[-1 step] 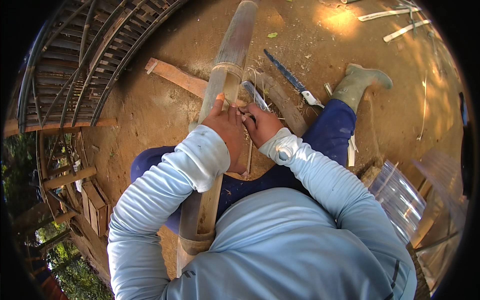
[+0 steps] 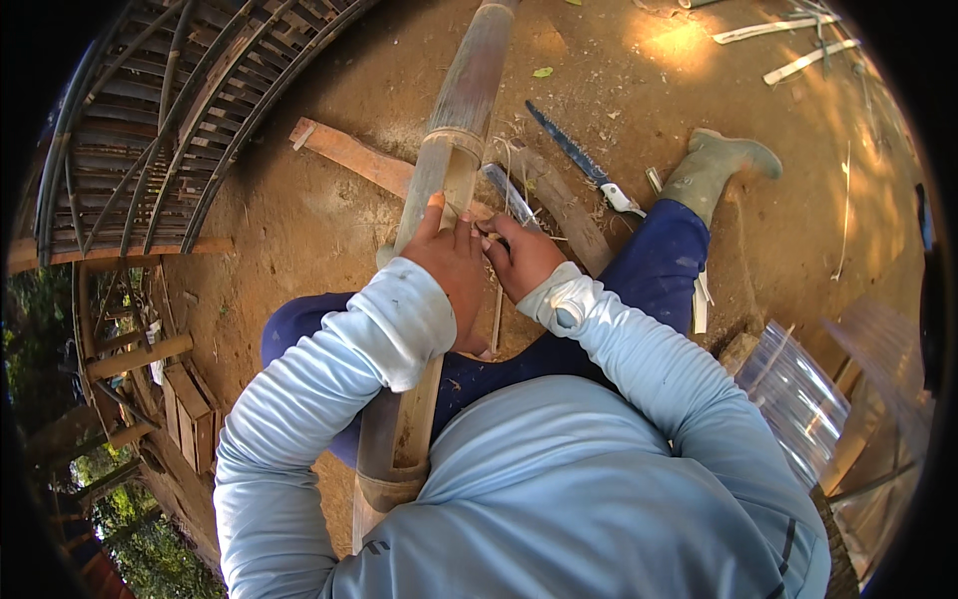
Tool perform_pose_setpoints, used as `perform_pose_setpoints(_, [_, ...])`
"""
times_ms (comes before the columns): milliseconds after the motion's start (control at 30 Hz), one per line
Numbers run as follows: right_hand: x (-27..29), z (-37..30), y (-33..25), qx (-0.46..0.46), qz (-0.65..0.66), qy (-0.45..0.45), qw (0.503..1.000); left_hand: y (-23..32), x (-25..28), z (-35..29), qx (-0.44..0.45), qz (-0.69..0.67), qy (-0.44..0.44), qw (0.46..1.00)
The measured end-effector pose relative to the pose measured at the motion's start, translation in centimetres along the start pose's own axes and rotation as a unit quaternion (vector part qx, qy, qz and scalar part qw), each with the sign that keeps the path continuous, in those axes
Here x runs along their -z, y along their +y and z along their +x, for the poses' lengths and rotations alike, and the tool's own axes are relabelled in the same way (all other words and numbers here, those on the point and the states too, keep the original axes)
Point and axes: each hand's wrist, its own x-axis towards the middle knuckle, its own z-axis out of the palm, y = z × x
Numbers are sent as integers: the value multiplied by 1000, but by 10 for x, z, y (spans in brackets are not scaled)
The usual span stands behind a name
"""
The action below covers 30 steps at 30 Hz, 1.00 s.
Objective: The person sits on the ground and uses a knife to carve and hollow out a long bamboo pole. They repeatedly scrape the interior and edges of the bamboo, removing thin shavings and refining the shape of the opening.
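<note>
A thick bamboo pole [image 2: 464,90] runs lengthwise before me, with a long opening cut into its side; its near end [image 2: 384,439] lies over my left thigh. My left hand [image 2: 444,275] grips the pole from above, across the opening, with its fingertips near the right edge. Beside it, my right hand [image 2: 527,262] is closed, its bent fingertips close to the left fingers at the opening's edge. Something thin and dark shows between the right fingers, too hidden to name.
A pruning saw [image 2: 574,145] with a white handle lies on the dirt beyond my right hand. A reddish board [image 2: 349,155] and a wooden piece [image 2: 564,205] lie by the pole. Slatted bamboo framework [image 2: 130,130] stands far left, clear plastic sheeting [image 2: 793,394] at right.
Both hands have shifted very slightly at the opening. The pole and the things on the ground stay in place.
</note>
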Motion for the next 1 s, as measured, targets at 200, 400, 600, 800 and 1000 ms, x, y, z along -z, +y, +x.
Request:
perform_pose_setpoints(200, [3, 16, 7, 33, 45, 42, 998, -5, 0, 12, 24, 10, -3, 1000])
perform_pose_setpoints(400, [2, -3, 1, 14, 5, 16, 1000, 3, 9, 2, 16, 17, -40, 999])
perform_pose_setpoints(600, [-7, 25, 16, 17, 40, 57, 997, -8, 9, 23, 38, -12, -39, 998])
perform_pose_setpoints(800, [-4, 14, 18, 46, 41, 56, 996, -2, -1, 18, 19, 11, -30, 999])
perform_pose_setpoints(1000, [-8, 26, 20, 26, 8, 50, 998, -2, 18, 22, 48, 24, -85, 995])
